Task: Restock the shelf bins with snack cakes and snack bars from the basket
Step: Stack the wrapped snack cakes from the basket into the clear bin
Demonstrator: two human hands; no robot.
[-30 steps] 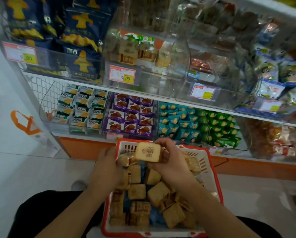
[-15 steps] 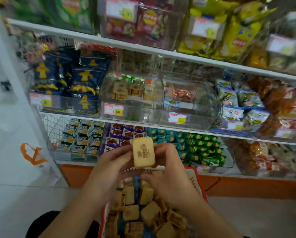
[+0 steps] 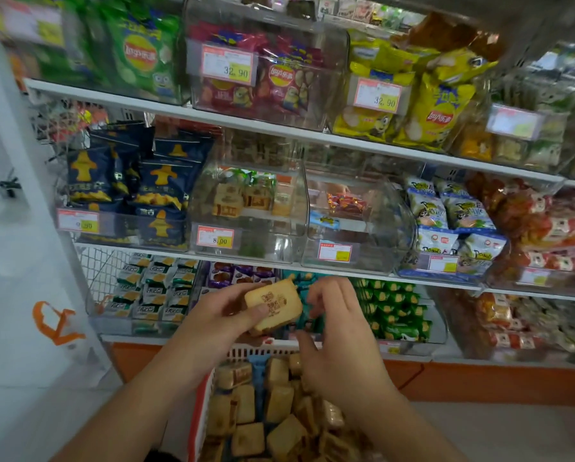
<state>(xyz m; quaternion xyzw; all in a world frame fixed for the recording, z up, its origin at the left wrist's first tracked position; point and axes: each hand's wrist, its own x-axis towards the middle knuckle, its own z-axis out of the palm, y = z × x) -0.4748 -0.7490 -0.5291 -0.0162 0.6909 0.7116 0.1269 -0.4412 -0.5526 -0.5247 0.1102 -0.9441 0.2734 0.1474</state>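
Hands met above a red-rimmed basket (image 3: 202,405) in front of stocked shop shelves. A snack cake (image 3: 274,306) sat in the left hand (image 3: 212,315), thumb curled over its front face and fingers behind it. The cake was a pale golden square in clear wrap, with a brown stamped design on its face (the print was too blurred to read). Just right of those fingers, the right hand (image 3: 338,331) hovered with fingers spread and loosely bent, gripping nothing and not touching the cake. Below both hands, many more wrapped cakes (image 3: 272,415) of the same tan colour lay heaped in the basket.

Above the fingertips stood a clear shelf bin (image 3: 246,215) holding a few similar cakes, its price tag (image 3: 215,237) reading 8.00. Higher up, chip bags (image 3: 139,58) carried the Lay's logo, and two tags (image 3: 227,66) read 32.90. Left of the bin, dark blue snack bags (image 3: 129,181) sat behind a tag ending in .90.
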